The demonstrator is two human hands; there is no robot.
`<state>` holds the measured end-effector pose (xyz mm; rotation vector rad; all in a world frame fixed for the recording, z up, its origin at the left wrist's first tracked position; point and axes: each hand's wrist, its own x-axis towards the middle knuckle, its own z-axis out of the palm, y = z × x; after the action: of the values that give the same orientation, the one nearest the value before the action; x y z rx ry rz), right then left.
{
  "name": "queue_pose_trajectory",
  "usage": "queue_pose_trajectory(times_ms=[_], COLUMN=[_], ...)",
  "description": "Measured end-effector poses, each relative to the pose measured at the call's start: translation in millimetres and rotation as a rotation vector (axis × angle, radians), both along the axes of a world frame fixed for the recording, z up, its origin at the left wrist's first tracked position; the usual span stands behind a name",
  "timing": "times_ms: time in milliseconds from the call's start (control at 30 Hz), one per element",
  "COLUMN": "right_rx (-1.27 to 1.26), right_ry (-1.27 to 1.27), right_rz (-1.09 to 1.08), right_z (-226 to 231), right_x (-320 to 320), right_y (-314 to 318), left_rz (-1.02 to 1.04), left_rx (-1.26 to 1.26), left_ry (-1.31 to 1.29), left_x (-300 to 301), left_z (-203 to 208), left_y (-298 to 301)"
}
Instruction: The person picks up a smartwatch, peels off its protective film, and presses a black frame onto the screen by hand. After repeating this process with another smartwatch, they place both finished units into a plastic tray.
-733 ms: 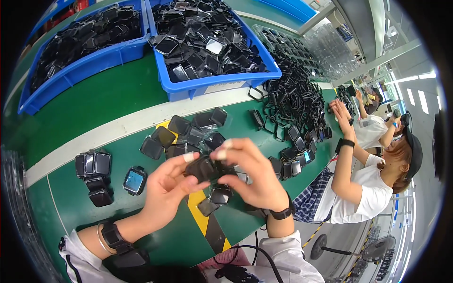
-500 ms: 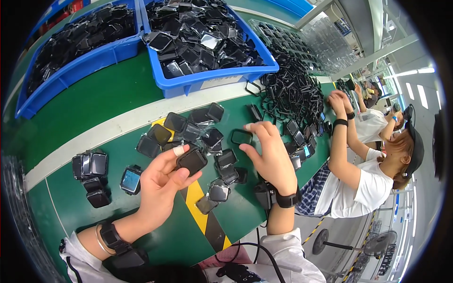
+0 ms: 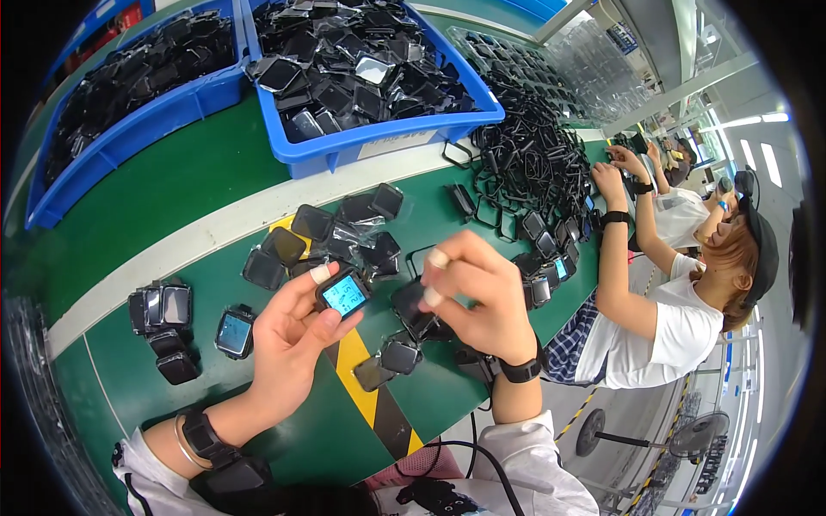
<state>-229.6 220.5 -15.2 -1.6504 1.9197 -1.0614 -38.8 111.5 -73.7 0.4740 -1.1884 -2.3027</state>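
In my left hand, fingers and thumb grip the edges of a small square watch, its screen lit pale blue. Just right of it, my right hand is closed in a pinch, slightly blurred. A thin black square frame shows at its fingertips, partly covered by them. Beneath and around both hands lie several dark watch units, some in clear film. One more watch with a lit screen rests left of my left hand, near a small cluster of film-wrapped units.
Two blue bins full of dark watch units stand at the back. A heap of black frames lies at the far right, before clear trays. A co-worker sits at the right. Yellow-black tape crosses the green table.
The watch screen in my left hand has gone from dark to lit. My right hand has moved left and closed its fingers, the frame shifting left with it.
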Motion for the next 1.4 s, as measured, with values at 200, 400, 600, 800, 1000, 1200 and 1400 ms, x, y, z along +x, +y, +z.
queue_pose_trajectory(times_ms=[200, 400, 600, 800, 1000, 1200, 1400], right_rx=[-0.542, -0.584, -0.594, -0.596, -0.411, -0.298, -0.010], right_ry=[0.106, 0.160, 0.162, 0.258, 0.131, -0.052, -0.260], right_rz=[0.199, 0.249, 0.267, 0.279, 0.258, 0.225, 0.031], right_z=[-3.2, -1.6, -1.0, 1.2, -1.3, -9.2, 0.7], right_x=[5.6, 5.7, 7.8, 8.0, 12.2, 11.2, 26.5], right_y=[-3.4, -3.1, -4.7, -3.5, -7.1, -7.8, -6.2], left_rz=[-0.017, -0.032, -0.043, -0.055, -0.061, -0.090, -0.110], left_rx=[0.023, -0.015, -0.048, -0.067, -0.055, -0.086, -0.141], left_ry=[0.025, 0.040, 0.048, 0.079, 0.085, 0.063, 0.059], left_x=[-1.0, -0.4, -1.6, -0.9, -1.9, -3.6, -3.3], left_z=[2.1, 2.6, 3.0, 3.3, -2.3, 1.4, 0.3], left_y=[1.8, 3.7, 0.8, 2.9, 3.1, 4.6, 4.7])
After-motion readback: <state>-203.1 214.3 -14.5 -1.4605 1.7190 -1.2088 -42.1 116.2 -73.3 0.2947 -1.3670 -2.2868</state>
